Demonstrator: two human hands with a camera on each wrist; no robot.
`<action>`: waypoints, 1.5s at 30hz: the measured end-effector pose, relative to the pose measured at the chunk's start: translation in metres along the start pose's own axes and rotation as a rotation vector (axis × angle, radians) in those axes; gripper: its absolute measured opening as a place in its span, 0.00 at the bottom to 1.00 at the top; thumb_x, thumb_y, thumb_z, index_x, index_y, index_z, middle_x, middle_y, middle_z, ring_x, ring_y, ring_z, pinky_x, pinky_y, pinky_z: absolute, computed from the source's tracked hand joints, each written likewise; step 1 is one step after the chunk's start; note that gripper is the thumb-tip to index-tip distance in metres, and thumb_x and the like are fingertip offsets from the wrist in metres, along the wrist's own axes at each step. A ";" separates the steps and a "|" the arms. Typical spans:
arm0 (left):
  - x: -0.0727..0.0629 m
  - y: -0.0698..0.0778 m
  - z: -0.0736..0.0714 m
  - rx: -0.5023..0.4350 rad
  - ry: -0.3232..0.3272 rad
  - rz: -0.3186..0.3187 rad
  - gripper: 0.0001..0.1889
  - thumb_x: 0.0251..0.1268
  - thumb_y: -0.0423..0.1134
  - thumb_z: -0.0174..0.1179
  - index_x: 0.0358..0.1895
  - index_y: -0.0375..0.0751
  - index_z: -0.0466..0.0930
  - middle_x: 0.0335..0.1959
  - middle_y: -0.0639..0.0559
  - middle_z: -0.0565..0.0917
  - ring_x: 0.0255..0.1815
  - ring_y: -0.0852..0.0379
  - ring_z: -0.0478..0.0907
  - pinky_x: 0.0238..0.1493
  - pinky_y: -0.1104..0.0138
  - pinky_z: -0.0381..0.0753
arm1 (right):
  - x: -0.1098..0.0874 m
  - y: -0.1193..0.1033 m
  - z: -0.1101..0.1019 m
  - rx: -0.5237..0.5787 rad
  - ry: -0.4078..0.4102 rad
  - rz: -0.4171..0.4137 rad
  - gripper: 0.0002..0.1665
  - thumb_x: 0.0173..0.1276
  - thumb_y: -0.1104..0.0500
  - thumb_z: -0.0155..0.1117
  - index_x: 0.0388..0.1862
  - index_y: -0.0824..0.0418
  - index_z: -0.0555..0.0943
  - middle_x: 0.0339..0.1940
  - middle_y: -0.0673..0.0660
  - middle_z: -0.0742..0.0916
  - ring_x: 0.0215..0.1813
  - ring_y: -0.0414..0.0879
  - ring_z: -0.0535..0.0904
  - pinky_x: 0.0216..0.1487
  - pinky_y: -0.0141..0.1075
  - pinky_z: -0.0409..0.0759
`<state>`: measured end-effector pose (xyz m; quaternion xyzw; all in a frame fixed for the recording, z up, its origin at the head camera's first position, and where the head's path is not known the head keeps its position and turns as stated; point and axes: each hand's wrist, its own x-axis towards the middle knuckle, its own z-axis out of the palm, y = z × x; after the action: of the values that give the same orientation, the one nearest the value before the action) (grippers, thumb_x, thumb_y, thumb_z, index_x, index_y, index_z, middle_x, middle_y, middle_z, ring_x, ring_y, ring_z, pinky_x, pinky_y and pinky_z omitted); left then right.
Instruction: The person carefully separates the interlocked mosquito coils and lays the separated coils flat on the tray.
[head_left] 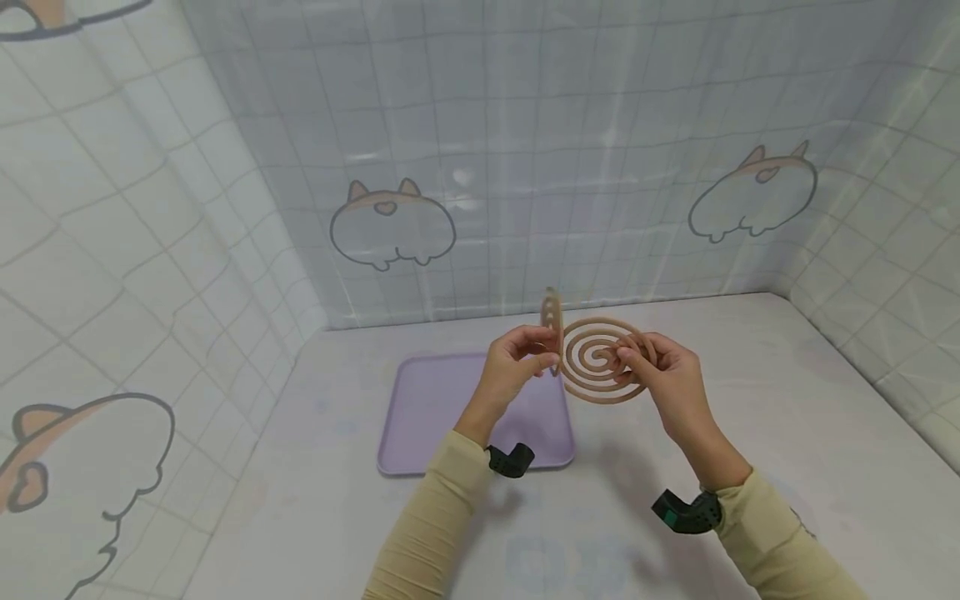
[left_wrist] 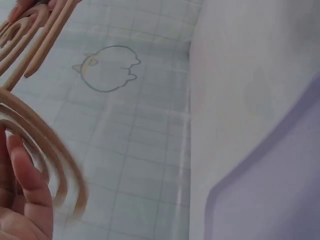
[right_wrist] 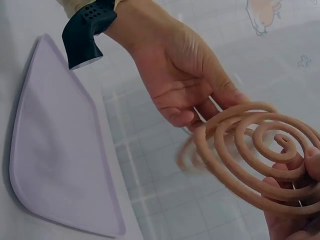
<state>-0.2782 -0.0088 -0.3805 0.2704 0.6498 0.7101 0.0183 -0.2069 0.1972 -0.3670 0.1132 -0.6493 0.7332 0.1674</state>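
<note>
Two tan mosquito coils are held up above the table, close together. My left hand (head_left: 510, 371) pinches one coil (head_left: 551, 312), which appears nearly edge-on in the head view. With thumb and fingers, my right hand (head_left: 670, 379) grips the other coil (head_left: 597, 355), its spiral facing the camera. The edges of both coils lie near each other between the hands; whether they touch I cannot tell. In the right wrist view, the right-hand coil (right_wrist: 242, 150) partly hides the left-hand one (right_wrist: 186, 156). Only part of the left hand (left_wrist: 27, 200) shows in the left wrist view.
A lilac tray (head_left: 435, 417) lies on the white table (head_left: 330, 517), below and to the left of the coils. Tiled-pattern walls (head_left: 525, 167) with dog drawings enclose the table at the back and sides. Each wrist wears a black camera mount (head_left: 686, 512).
</note>
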 end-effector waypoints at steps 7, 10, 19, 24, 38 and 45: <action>-0.001 -0.003 0.007 0.083 0.027 -0.017 0.18 0.50 0.27 0.66 0.47 0.30 0.77 0.39 0.48 0.81 0.40 0.53 0.76 0.32 0.73 0.72 | -0.003 0.002 0.001 -0.040 0.022 0.037 0.11 0.64 0.65 0.60 0.40 0.74 0.78 0.29 0.52 0.87 0.29 0.42 0.81 0.32 0.34 0.81; -0.001 -0.002 0.008 0.130 0.075 -0.007 0.18 0.48 0.27 0.68 0.44 0.29 0.77 0.39 0.41 0.79 0.40 0.45 0.74 0.31 0.72 0.70 | -0.004 0.002 0.000 -0.034 0.010 0.027 0.10 0.64 0.65 0.60 0.40 0.74 0.78 0.29 0.52 0.87 0.29 0.42 0.81 0.32 0.34 0.81; -0.006 -0.003 0.018 0.332 0.321 0.006 0.38 0.35 0.47 0.76 0.52 0.43 0.64 0.52 0.48 0.62 0.51 0.53 0.61 0.48 0.59 0.70 | -0.007 0.005 -0.002 -0.007 -0.027 0.012 0.07 0.65 0.65 0.59 0.39 0.69 0.79 0.31 0.51 0.87 0.31 0.41 0.82 0.34 0.31 0.81; -0.007 -0.003 0.021 0.359 0.418 -0.035 0.57 0.30 0.55 0.76 0.68 0.52 0.50 0.65 0.47 0.50 0.65 0.48 0.53 0.59 0.53 0.66 | -0.006 0.008 -0.003 0.027 -0.036 -0.016 0.06 0.65 0.67 0.58 0.39 0.68 0.79 0.31 0.51 0.87 0.31 0.41 0.82 0.34 0.31 0.81; -0.009 0.009 0.012 0.187 0.296 -0.221 0.50 0.43 0.53 0.72 0.69 0.47 0.53 0.58 0.45 0.68 0.46 0.54 0.73 0.44 0.65 0.78 | -0.004 0.002 0.002 0.150 0.136 0.105 0.08 0.64 0.62 0.61 0.37 0.67 0.78 0.28 0.53 0.86 0.30 0.42 0.82 0.30 0.32 0.81; -0.013 0.018 -0.001 0.004 0.247 -0.225 0.20 0.71 0.35 0.47 0.65 0.47 0.65 0.44 0.43 0.72 0.34 0.49 0.78 0.32 0.63 0.82 | -0.003 -0.003 -0.006 0.308 0.104 0.179 0.08 0.67 0.63 0.57 0.40 0.67 0.76 0.29 0.53 0.86 0.26 0.41 0.81 0.27 0.30 0.80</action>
<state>-0.2613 -0.0177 -0.3687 0.1068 0.6746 0.7302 0.0170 -0.2030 0.2034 -0.3660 0.0410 -0.5274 0.8407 0.1157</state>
